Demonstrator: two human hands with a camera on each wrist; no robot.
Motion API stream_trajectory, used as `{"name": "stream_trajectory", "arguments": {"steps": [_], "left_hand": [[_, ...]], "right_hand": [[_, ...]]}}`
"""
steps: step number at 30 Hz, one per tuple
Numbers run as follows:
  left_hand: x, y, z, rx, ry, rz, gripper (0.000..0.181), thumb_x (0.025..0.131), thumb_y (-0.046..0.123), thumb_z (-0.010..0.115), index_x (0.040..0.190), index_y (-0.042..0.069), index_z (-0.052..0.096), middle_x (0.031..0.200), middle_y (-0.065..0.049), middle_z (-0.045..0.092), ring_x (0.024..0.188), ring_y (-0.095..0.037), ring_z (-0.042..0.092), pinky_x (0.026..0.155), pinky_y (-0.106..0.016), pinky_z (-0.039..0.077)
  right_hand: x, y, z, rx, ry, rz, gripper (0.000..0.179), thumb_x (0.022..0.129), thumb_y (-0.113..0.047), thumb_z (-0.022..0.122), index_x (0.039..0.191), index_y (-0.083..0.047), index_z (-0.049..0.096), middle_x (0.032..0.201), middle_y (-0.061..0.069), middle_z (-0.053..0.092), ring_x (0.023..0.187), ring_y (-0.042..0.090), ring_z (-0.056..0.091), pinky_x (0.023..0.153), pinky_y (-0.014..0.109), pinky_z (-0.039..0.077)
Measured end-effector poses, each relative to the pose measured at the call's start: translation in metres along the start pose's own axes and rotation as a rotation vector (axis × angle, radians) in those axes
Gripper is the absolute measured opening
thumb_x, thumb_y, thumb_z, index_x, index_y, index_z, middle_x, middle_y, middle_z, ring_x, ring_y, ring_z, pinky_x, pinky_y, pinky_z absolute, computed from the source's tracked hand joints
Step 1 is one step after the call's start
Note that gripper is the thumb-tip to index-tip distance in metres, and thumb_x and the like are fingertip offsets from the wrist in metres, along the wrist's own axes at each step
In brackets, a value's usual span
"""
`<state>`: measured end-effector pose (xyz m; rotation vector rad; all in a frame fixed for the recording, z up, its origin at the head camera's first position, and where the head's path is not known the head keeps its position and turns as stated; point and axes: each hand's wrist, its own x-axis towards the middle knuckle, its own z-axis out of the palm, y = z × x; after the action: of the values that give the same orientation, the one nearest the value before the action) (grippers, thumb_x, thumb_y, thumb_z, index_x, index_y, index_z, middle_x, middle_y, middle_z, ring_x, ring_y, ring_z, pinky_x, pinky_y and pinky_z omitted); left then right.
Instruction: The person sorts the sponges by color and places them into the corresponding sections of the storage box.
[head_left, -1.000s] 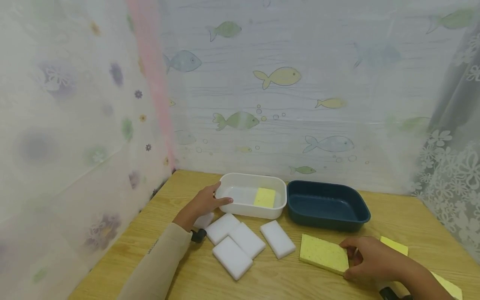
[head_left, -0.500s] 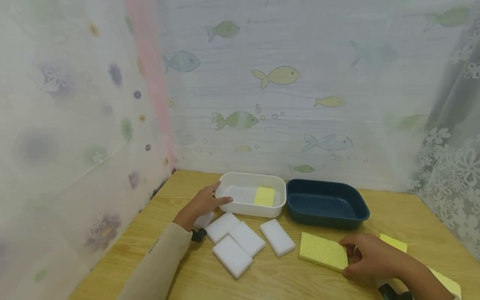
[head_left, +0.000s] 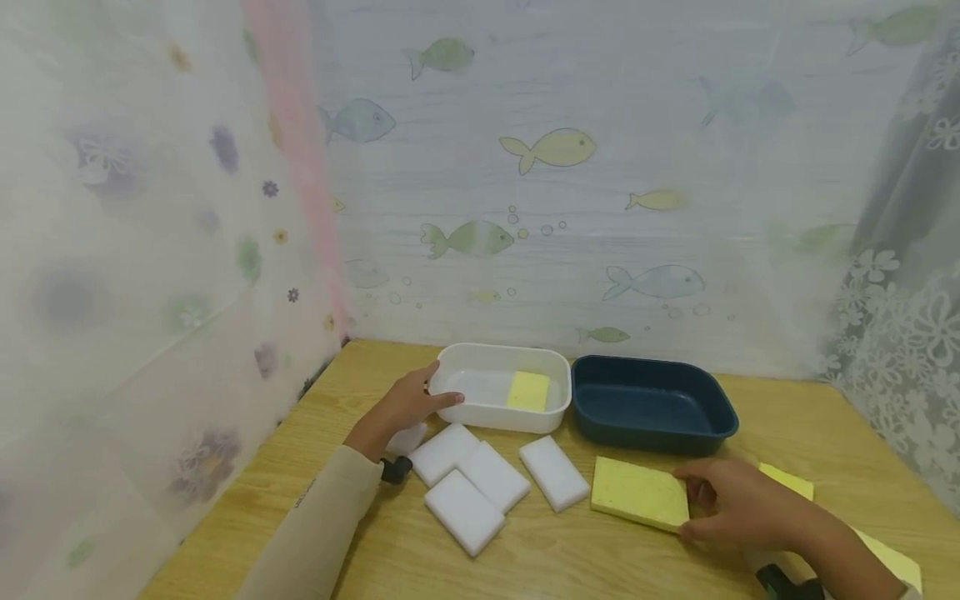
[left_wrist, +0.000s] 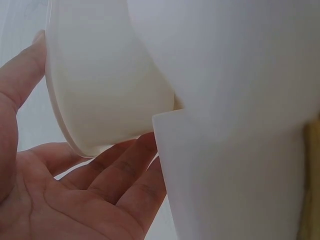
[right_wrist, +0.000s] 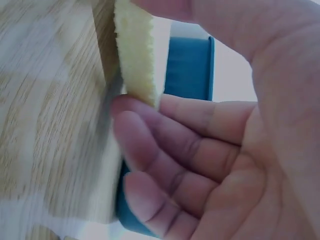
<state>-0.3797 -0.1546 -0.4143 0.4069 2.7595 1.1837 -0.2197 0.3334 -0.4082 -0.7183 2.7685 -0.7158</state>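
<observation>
A wooden table [head_left: 570, 554] spreads before me, bearing a navy tub [head_left: 645, 433] with a white tub [head_left: 510, 418] just beside it, on its left. My left hand [head_left: 408, 402] grips the white tub's left end, thumb over the near rim. My right hand [head_left: 742, 504] pinches the right end of a yellow sponge [head_left: 637, 493], in front of the navy tub; whether it touches the wood I can't tell. White blocks [head_left: 465, 510] lie nearer me than the white tub, which holds a yellow piece [head_left: 528, 392].
</observation>
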Motion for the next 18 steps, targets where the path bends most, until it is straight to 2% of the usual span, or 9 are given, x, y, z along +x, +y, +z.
{"name": "stream_trajectory", "arguments": {"steps": [5,14,18], "left_hand": [[0.003,-0.002,0.000,0.008,-0.001,-0.008,0.107,0.089,0.061,0.074,0.165,0.006,0.021,0.162,-0.020,0.041,0.143,-0.035,0.048,0.113,-0.054,0.043],[0.004,-0.003,0.001,-0.002,0.013,-0.003,0.107,0.089,0.061,0.074,0.165,0.006,0.022,0.160,-0.022,0.043,0.142,-0.036,0.049,0.112,-0.055,0.043],[0.003,-0.006,0.003,-0.003,0.017,-0.003,0.107,0.090,0.061,0.074,0.165,0.005,0.022,0.160,-0.022,0.043,0.143,-0.036,0.048,0.113,-0.055,0.043]], "right_hand": [[0.002,-0.007,-0.005,-0.013,0.038,-0.006,0.070,0.086,-0.052,0.082,0.136,-0.006,0.063,0.103,-0.008,0.063,0.087,-0.001,0.058,0.068,0.027,0.052],[0.010,-0.030,-0.021,-0.155,0.239,-0.112,0.067,0.086,-0.055,0.080,0.133,-0.009,0.066,0.097,-0.016,0.063,0.088,0.002,0.063,0.073,0.028,0.056],[0.019,-0.035,-0.026,-0.192,0.307,-0.156,0.064,0.086,-0.053,0.081,0.131,-0.010,0.068,0.095,-0.018,0.063,0.083,-0.002,0.058,0.071,0.025,0.053]]}}
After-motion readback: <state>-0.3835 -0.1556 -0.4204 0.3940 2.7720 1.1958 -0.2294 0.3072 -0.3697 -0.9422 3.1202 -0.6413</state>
